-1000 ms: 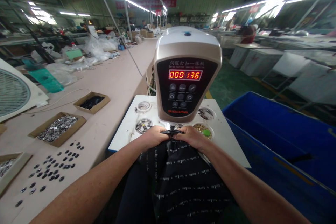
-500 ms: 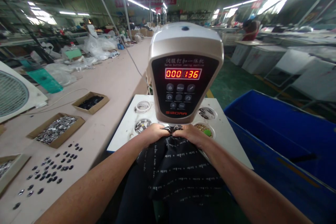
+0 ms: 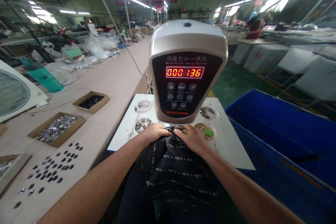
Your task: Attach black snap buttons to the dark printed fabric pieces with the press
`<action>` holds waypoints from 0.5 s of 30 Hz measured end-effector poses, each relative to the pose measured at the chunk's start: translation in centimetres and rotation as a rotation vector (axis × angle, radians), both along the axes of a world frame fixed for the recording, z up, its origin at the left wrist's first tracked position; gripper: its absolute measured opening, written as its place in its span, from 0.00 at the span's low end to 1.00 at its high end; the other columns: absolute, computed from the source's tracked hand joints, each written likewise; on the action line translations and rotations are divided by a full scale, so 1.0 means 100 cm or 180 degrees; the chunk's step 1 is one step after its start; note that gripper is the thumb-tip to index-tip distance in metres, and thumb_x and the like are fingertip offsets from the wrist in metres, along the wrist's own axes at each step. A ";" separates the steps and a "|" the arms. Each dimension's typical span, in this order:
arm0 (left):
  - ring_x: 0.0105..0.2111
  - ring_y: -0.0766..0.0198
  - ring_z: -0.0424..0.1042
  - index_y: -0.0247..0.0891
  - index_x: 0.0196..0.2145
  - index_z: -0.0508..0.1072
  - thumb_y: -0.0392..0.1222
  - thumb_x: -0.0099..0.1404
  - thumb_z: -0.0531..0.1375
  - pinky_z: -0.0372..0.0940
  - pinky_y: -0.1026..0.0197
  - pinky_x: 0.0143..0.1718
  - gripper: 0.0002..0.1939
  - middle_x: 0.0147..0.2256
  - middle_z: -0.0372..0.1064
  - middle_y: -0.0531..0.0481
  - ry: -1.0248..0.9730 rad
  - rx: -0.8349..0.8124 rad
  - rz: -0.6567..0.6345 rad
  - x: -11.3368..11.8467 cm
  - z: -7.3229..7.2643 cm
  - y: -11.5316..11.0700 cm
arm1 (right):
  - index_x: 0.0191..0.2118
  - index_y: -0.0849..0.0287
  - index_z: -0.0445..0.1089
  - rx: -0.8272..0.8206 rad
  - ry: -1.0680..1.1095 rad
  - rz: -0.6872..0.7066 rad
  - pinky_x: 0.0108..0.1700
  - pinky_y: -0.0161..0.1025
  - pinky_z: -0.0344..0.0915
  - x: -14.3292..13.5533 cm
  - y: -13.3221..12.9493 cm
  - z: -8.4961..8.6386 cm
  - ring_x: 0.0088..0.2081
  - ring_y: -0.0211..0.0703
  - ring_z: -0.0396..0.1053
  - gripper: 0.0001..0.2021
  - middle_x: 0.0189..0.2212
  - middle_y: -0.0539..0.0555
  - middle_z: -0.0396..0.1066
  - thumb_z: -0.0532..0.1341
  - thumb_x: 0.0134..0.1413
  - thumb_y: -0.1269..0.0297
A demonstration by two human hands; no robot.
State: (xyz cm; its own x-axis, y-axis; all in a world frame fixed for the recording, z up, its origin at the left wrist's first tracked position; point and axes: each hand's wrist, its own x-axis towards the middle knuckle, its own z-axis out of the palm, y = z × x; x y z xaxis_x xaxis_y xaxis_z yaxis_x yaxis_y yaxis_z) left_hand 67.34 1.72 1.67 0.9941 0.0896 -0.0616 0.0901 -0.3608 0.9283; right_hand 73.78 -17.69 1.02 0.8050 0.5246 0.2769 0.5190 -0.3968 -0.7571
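Black fabric [image 3: 175,168] with white printed lettering hangs from my hands over my lap. My left hand [image 3: 154,133] is closed on its upper edge, thumb pointing inward. Close beside it, my right hand [image 3: 190,136] pinches the same edge from the other side. Both hands are right under the head of a button machine [image 3: 187,73], whose red display reads 000136. The machine's head hides its working point and part of the gripped edge.
The white machine table [image 3: 233,147] has round wells with metal parts and gold-coloured pieces [image 3: 202,131]. At left, cardboard boxes of metal fasteners [image 3: 56,129] and dark pieces [image 3: 90,102] stand near scattered round snaps [image 3: 52,166]. A blue bin [image 3: 275,122] is at right.
My right hand has shifted slightly, its thumb now further in toward the middle of the fabric edge. The view has moved a little; the display still reads the same.
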 end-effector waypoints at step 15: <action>0.24 0.63 0.65 0.38 0.40 0.72 0.51 0.60 0.61 0.56 0.64 0.27 0.16 0.23 0.67 0.55 -0.0580 0.0209 0.0748 -0.020 -0.019 -0.011 | 0.41 0.55 0.76 0.0116 -0.0751 -0.0315 0.45 0.39 0.65 -0.003 0.010 -0.018 0.40 0.46 0.71 0.08 0.37 0.53 0.75 0.64 0.54 0.64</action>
State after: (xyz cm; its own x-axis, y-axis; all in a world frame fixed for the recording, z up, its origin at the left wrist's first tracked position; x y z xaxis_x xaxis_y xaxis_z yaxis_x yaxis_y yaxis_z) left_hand 65.29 0.65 -0.25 0.9398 0.3162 0.1293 0.0123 -0.4095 0.9122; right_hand 73.44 -16.73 -0.82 0.7629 0.4327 0.4804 0.6429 -0.4293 -0.6343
